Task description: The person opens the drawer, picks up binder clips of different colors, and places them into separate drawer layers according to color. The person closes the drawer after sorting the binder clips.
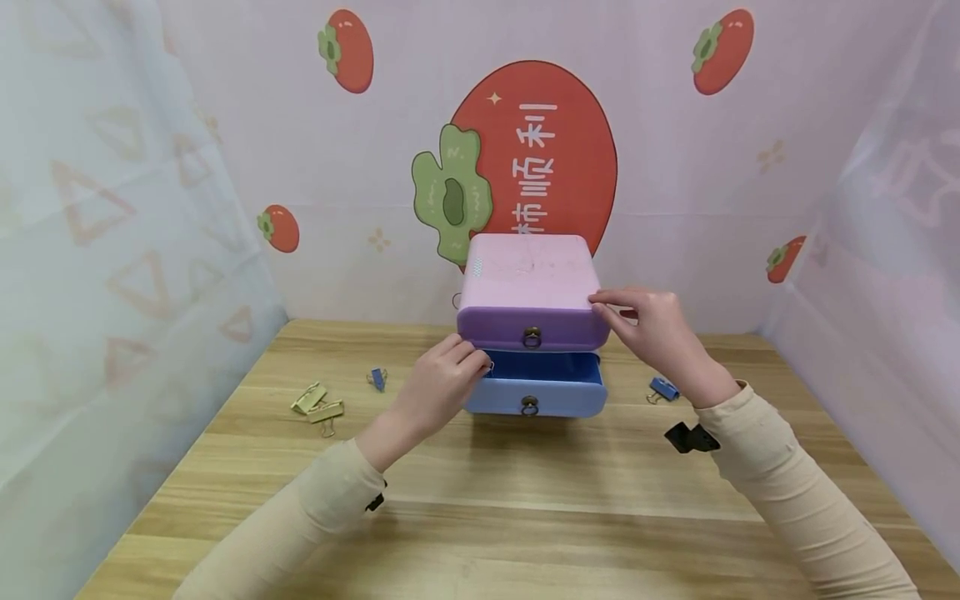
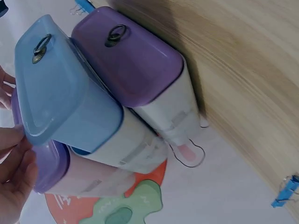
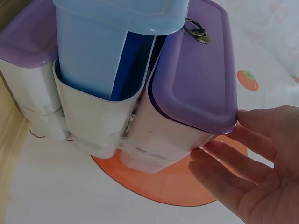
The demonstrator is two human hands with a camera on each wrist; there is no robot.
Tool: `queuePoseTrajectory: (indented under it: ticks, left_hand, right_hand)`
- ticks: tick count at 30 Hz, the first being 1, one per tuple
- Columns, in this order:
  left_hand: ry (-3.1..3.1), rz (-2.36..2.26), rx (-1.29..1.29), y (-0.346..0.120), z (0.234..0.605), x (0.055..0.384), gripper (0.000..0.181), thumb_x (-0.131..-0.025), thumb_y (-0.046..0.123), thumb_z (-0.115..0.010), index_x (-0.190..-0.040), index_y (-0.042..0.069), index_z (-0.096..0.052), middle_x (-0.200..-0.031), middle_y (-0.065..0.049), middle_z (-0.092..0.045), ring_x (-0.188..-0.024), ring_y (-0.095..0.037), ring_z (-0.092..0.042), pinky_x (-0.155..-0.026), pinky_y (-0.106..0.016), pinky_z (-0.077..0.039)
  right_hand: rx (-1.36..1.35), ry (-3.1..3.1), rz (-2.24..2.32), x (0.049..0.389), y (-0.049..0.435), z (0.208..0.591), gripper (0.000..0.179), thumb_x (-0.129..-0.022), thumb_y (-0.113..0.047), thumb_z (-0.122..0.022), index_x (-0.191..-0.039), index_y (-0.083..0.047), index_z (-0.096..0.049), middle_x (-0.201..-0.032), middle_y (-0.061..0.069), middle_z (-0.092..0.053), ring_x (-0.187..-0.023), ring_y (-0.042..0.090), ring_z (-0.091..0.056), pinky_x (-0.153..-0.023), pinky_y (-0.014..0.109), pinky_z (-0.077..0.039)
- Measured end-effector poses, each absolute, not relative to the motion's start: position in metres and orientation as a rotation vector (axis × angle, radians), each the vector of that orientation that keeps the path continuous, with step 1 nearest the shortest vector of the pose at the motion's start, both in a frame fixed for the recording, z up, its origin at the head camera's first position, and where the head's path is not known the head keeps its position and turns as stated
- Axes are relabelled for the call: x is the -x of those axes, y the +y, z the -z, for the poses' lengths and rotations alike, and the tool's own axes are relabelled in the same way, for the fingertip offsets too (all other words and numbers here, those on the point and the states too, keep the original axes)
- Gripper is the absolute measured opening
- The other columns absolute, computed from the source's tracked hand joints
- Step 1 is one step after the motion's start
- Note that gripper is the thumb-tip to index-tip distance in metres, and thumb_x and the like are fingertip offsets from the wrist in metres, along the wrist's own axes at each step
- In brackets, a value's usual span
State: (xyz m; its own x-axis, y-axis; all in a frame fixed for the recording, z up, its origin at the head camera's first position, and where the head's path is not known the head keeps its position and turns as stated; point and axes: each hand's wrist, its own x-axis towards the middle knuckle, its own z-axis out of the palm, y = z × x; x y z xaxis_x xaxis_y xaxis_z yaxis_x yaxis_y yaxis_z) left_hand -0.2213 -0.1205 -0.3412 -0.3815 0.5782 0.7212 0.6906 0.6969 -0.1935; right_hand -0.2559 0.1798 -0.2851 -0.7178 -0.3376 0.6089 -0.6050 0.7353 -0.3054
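Note:
A small stacked drawer unit with a pink top [image 1: 528,267] stands on the table. Its purple upper drawer [image 1: 495,327] is pushed in, while the light blue drawer [image 1: 536,397] below is pulled out. My left hand [image 1: 442,383] is at the blue drawer's left edge, curled fingertips pinching a small binder clip [image 1: 491,367], mostly hidden with one wire loop showing. With fingers fairly straight, my right hand [image 1: 648,325] touches the unit's upper right front corner. Another purple drawer [image 2: 133,60] sits under the blue one in the left wrist view.
Yellow binder clips [image 1: 309,398] and a blue binder clip [image 1: 377,379] lie on the wooden table [image 1: 510,517] to the left. Another blue binder clip [image 1: 663,389] lies to the right, near my right wrist. A printed cloth wall [image 1: 360,167] stands behind the unit.

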Motion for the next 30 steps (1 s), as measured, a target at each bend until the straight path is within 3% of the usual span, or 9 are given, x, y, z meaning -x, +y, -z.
queuePoseTrajectory:
  ticks: [6, 11, 16, 30]
  left_hand:
    - [-2.015, 0.303, 0.853, -0.153, 0.34, 0.228, 0.008, -0.08, 0.004, -0.071, -0.083, 0.003, -0.065, -0.079, -0.007, -0.063, -0.074, -0.022, -0.056, -0.066, -0.03, -0.049]
    - [-2.04, 0.311, 0.726, -0.187, 0.345, 0.237, 0.005, -0.083, 0.004, -0.068, -0.082, 0.001, -0.064, -0.078, -0.01, -0.062, -0.073, -0.025, -0.056, -0.064, -0.033, -0.05]
    - [-2.067, 0.288, 0.654, -0.213, 0.354, 0.247, 0.008, -0.079, 0.0, -0.07, -0.081, 0.001, -0.062, -0.077, -0.011, -0.061, -0.073, -0.026, -0.055, -0.063, -0.033, -0.049]
    - [-2.411, 0.246, 0.466, -0.248, 0.387, 0.28, 0.008, -0.078, 0.001, -0.073, -0.081, 0.0, -0.066, -0.079, -0.014, -0.062, -0.078, -0.029, -0.056, -0.07, -0.038, -0.049]
  right_hand:
    - [-0.695, -2.415, -0.676, 0.256, 0.18, 0.285, 0.021, -0.089, -0.019, -0.067, -0.105, -0.008, -0.073, -0.106, 0.011, -0.071, -0.098, 0.028, -0.068, -0.076, 0.042, -0.058]
    - [-0.705, -2.407, -0.673, 0.257, 0.18, 0.285, 0.021, -0.089, -0.019, -0.067, -0.106, -0.008, -0.073, -0.106, 0.011, -0.071, -0.098, 0.027, -0.068, -0.077, 0.041, -0.058]
    - [-0.707, -2.411, -0.676, 0.257, 0.18, 0.285, 0.021, -0.089, -0.019, -0.067, -0.106, -0.009, -0.073, -0.107, 0.011, -0.071, -0.098, 0.027, -0.068, -0.077, 0.041, -0.058]
    - [-0.709, -2.408, -0.668, 0.257, 0.179, 0.285, 0.021, -0.088, -0.019, -0.068, -0.106, -0.009, -0.073, -0.106, 0.01, -0.072, -0.098, 0.027, -0.068, -0.076, 0.041, -0.058]
